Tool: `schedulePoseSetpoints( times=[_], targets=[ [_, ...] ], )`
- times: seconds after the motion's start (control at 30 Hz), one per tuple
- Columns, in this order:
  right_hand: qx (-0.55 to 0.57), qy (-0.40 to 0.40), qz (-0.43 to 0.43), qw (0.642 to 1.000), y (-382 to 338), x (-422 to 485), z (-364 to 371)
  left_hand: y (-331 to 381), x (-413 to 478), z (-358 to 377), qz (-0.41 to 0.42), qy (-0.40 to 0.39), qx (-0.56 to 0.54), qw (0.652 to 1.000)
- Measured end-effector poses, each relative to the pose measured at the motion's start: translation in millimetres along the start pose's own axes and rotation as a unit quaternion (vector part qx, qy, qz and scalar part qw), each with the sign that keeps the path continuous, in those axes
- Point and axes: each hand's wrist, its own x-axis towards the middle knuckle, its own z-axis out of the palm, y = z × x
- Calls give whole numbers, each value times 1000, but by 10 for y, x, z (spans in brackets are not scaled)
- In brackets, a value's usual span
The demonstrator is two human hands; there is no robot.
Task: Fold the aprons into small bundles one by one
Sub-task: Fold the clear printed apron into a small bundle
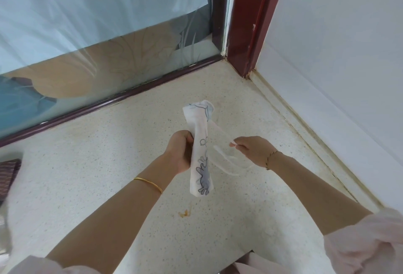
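the person holds a white apron (200, 149), already rolled into a long narrow bundle with a blue line drawing on it, up over a speckled counter (109, 164). the left hand (180, 153) is clenched round the middle of the roll, which stands nearly upright, tilted a little, with its ends sticking out above and below the fist. the right hand (254, 150) pinches the thin white strap (224, 160) between fingertips, and the strap loops loosely from the roll out to that hand and sags below it. the step in hand looks to be winding the strap round the roll to tie it shut. to do it well, the left hand should keep a firm squeeze so the roll does not spring loose, while the right draws the strap taut before each turn and lays the turns near the middle, close beside the fist. slack in the sagging loop ought to be taken up first, or the wrap will slip. a small orange stain (184, 213) marks the counter below, so the bundle is best kept off that spot.
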Motion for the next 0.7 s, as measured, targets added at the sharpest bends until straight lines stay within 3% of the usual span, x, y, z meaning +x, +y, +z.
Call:
schedulePoseSetpoints(
  times=[0.13, 0.2, 0.27, 0.3, 0.43, 0.53, 0.63, 0.7],
  targets=[
    [-58, -25, -68, 996, -324, -217, 105, -25, 44, 59, 6, 30, -10, 999],
    [100, -17, -62, 993, -469, -292, 132, -32, 63, 97, 24, 48, -23, 998],
    [323, -13, -23, 946, -592, -363, 140, -28, 70, 121, 43, 72, -25, 996],
    [374, -8, -12, 927, -650, -377, 146, -24, 58, 137, 52, 78, -17, 995],
    [280, 63, -7, 958, -840, -362, 298, -25, -13, 206, 71, 81, 59, 992],
    [254, 107, 29, 961, -900, -337, 347, -29, 53, 157, 104, 67, 165, 979],
    [235, 116, 50, 964, -842, -318, 360, -27, 117, 86, 130, 67, 371, 917],
    [210, 117, 73, 968, -778, -305, 358, -2, 111, 36, 144, 111, 450, 874]
  ],
)
